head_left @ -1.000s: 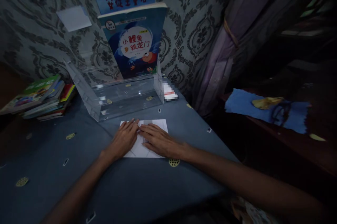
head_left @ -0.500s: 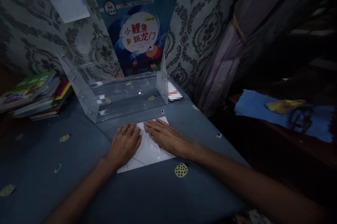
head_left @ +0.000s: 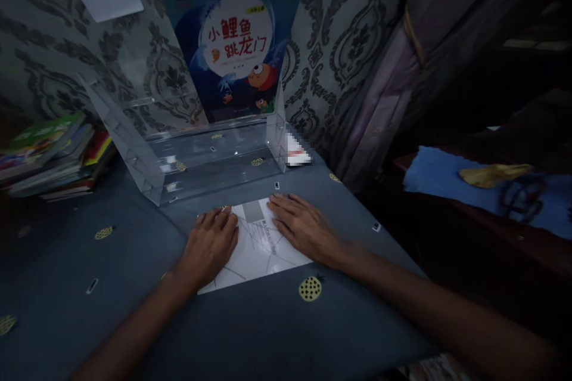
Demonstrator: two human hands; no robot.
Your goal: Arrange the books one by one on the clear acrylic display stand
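Note:
A white, glossy printed sheet (head_left: pixel 255 263) lies on the cloth-covered table, with a grey square and small lines of text near its middle. Thin dark lines, perhaps creases or print, run across it. My left hand (head_left: pixel 209 242) rests palm down on its left part, fingers slightly bent and pointing away from me. On the right part lies my right hand (head_left: pixel 304 227), its fingers stretched out flat. Both hands cover the sheet's side edges, and nothing is gripped in either. Whether it is a single sheet or a thin booklet, I cannot tell.
Behind the sheet stands a clear acrylic stand (head_left: pixel 147 160) with an upright picture book (head_left: pixel 241 41). Stacked books (head_left: pixel 53 157) lie at the left. At the right, past the table edge, a blue cloth (head_left: pixel 440 178) bears a yellow item (head_left: pixel 491 175).
My right hand has slid to the right across the sheet, uncovering the grey square and text. My left hand stays in nearly the same place. The view has tipped slightly downward.

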